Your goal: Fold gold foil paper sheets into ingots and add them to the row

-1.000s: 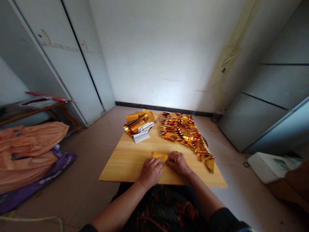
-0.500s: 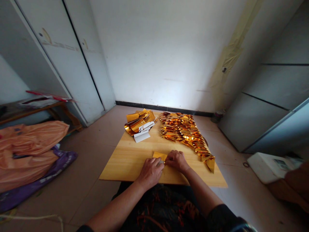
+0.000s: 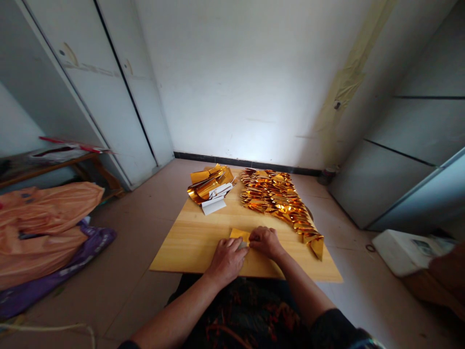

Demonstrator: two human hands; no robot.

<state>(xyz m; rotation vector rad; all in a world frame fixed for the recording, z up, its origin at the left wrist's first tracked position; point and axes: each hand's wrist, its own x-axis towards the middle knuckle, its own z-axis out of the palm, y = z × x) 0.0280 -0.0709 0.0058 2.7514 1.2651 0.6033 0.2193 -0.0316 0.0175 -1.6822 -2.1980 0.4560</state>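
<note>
A small sheet of gold foil paper [image 3: 238, 233] lies on the wooden board in front of me, partly under my fingers. My left hand [image 3: 228, 257] is closed, its fingers pressed on the near side of the sheet. A small greyish patch [image 3: 242, 245] shows at the left fingertips; I cannot tell whether it is the paper's back. At the sheet's right edge, my right hand [image 3: 266, 241] pinches the paper with bent fingers. The two hands' fingertips almost meet, and they hide most of the fold.
Behind my left hand sits a loose pile of gold sheets [image 3: 210, 182] with white backs. Rows of folded gold foil pieces [image 3: 276, 194] cover the right rear of the wooden board [image 3: 181, 249]. Orange and purple bags [image 3: 47, 228] lie left; a white container [image 3: 399, 252] stands right.
My left fingertips have shifted very slightly at the sheet's near edge. My right hand keeps its pinch, and the piles have not moved.
</note>
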